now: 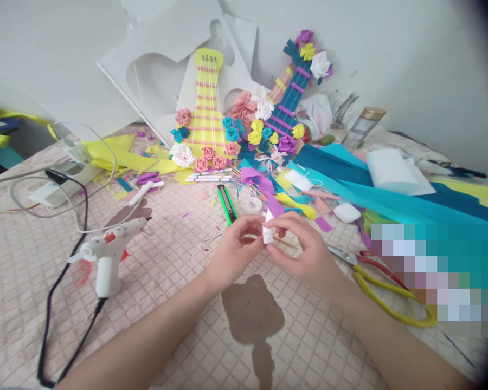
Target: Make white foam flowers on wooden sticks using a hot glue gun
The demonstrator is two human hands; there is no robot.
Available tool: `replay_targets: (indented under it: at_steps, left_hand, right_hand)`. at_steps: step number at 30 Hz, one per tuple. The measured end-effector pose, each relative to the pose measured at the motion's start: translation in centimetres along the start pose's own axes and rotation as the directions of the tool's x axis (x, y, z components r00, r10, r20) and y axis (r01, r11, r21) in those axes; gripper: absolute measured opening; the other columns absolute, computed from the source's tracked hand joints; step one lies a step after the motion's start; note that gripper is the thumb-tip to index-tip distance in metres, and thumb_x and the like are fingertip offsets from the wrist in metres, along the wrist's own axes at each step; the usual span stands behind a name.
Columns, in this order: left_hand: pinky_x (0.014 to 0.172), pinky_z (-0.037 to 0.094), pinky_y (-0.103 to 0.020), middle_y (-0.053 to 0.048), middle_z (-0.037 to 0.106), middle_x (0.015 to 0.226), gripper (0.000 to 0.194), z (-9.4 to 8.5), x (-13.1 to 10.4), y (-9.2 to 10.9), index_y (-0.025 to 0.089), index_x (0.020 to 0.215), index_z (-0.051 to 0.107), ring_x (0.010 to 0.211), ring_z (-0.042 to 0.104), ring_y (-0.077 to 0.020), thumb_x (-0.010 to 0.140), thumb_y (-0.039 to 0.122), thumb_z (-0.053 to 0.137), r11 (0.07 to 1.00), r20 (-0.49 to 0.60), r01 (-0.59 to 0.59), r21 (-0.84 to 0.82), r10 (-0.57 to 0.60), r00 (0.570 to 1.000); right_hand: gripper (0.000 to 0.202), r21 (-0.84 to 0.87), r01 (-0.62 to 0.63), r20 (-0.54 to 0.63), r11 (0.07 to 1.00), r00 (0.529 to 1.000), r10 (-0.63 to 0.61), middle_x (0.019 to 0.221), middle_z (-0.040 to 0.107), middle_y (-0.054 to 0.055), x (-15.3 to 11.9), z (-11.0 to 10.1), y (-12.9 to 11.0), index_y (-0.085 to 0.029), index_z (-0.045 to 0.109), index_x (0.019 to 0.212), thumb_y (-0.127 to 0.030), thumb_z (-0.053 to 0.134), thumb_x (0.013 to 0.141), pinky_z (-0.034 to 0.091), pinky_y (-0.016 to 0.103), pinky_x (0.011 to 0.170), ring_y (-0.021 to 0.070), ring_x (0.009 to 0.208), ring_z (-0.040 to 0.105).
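- While the left hand (239,249) and right hand (301,241) meet above the tabletop (195,357), both grips pinch a small white piece (268,230) between them, likely for steadiness.
- Glue gun (108,271) stands at left, nozzle raised, probably keeping its tip off the surface.
- Yellow guitar (208,111) stands before white board (162,40), presumably propped by it.
- Scissors (353,260) lie beside right forearm, seemingly within reach.

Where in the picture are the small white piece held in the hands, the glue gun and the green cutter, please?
White piece (268,233), head view: middle of its visible surface.
Glue gun (109,254), head view: where handle meets body.
Green cutter (226,205), head view: middle of its case.
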State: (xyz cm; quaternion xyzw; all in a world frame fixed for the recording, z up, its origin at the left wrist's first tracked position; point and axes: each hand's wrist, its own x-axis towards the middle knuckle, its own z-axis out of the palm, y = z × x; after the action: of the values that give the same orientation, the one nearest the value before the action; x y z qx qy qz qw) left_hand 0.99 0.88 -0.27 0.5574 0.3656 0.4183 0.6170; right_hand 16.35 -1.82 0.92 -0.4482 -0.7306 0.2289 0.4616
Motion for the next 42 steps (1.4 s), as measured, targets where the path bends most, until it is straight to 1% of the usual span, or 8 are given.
replay_targets:
  at_steps: [4,9,15,27,31,34,38,42]
  left_hand:
    - [0.074,0.045,-0.028,-0.004,0.059,0.091,0.021,-0.1,0.1,-0.3,0.017,0.096,0.056,0.083,0.056,-0.0135,0.075,0.017,0.059,0.999,-0.021,-0.033,0.002,0.033,0.999]
    - [0.075,0.046,-0.028,-0.004,0.06,0.095,0.023,0.0,-0.2,0.1,0.019,0.101,0.057,0.087,0.055,-0.0143,0.078,0.019,0.056,0.997,0.025,-0.042,0.066,0.04,0.999]
    - [0.079,0.046,-0.03,-0.007,0.061,0.102,0.019,0.2,-0.3,0.4,0.017,0.096,0.06,0.093,0.056,-0.0169,0.078,0.021,0.058,0.999,0.075,-0.026,0.036,0.023,0.997]
    - [0.07,0.045,-0.027,-0.001,0.062,0.078,0.02,0.5,-0.1,-0.2,0.016,0.085,0.057,0.073,0.058,-0.0122,0.072,0.028,0.066,0.998,-0.037,0.009,-0.069,-0.011,0.999]
    - [0.071,0.045,-0.027,-0.001,0.061,0.079,0.017,0.3,-0.1,-0.6,0.016,0.084,0.056,0.073,0.058,-0.0117,0.073,0.026,0.065,0.998,-0.05,-0.04,-0.039,0.038,0.998]
    - [0.073,0.047,-0.027,-0.002,0.061,0.083,0.014,0.3,-0.2,-0.6,0.016,0.085,0.057,0.076,0.059,-0.012,0.075,0.024,0.063,0.997,-0.034,-0.082,0.003,0.082,0.996]
    - [0.073,0.049,-0.029,-0.003,0.063,0.086,0.015,0.4,-0.3,-0.3,0.017,0.087,0.057,0.077,0.06,-0.0131,0.076,0.026,0.063,0.994,-0.039,-0.097,0.059,0.1,0.994]
    - [0.072,0.05,-0.029,-0.004,0.064,0.082,0.017,0.6,-0.4,0.0,0.016,0.085,0.058,0.073,0.061,-0.013,0.075,0.028,0.064,0.991,-0.066,-0.083,0.105,0.091,0.994]
  right_hand:
    - [0.01,-0.097,0.043,-0.057,0.994,0.997,-0.049,0.082,0.056,0.001,0.1,0.2,0.1,-0.021,0.063,0.085,-0.014,0.06,0.078,0.043,0.028,0.073,0.0133,0.08,0.054]
    - [0.005,-0.01,-0.07,-0.105,0.997,0.992,0.069,0.078,0.056,-0.001,0.0,0.3,0.2,-0.022,0.062,0.081,-0.017,0.061,0.079,0.044,0.028,0.069,0.0117,0.073,0.053]
    - [0.008,0.03,-0.061,-0.096,0.998,0.993,0.064,0.083,0.057,0.0,0.0,0.4,0.3,-0.022,0.063,0.083,-0.016,0.06,0.08,0.044,0.029,0.075,0.0126,0.08,0.054]
    - [0.008,0.025,-0.032,-0.178,0.999,0.983,0.036,0.084,0.056,0.001,-0.4,0.9,0.0,-0.021,0.062,0.082,-0.014,0.058,0.08,0.044,0.031,0.074,0.0139,0.081,0.054]
    - [0.024,0.04,-0.098,-0.188,0.994,0.977,0.104,0.088,0.056,0.002,-0.3,0.9,0.4,-0.024,0.058,0.1,-0.021,0.063,0.076,0.045,0.034,0.077,0.0157,0.082,0.053]
    - [0.035,0.082,-0.127,-0.124,0.988,0.983,0.137,0.098,0.057,0.003,-0.2,0.8,0.9,-0.027,0.055,0.11,-0.026,0.065,0.076,0.046,0.035,0.08,0.0168,0.089,0.053]
    - [0.014,0.129,-0.11,-0.083,0.986,0.989,0.121,0.093,0.059,0.003,-0.1,0.6,1.2,-0.024,0.063,0.091,-0.027,0.063,0.077,0.046,0.035,0.078,0.0168,0.086,0.054]
    - [0.008,0.171,-0.151,-0.082,0.974,0.983,0.167,0.087,0.061,0.004,0.0,0.6,1.2,-0.022,0.064,0.081,-0.028,0.063,0.077,0.046,0.036,0.077,0.0175,0.083,0.056]
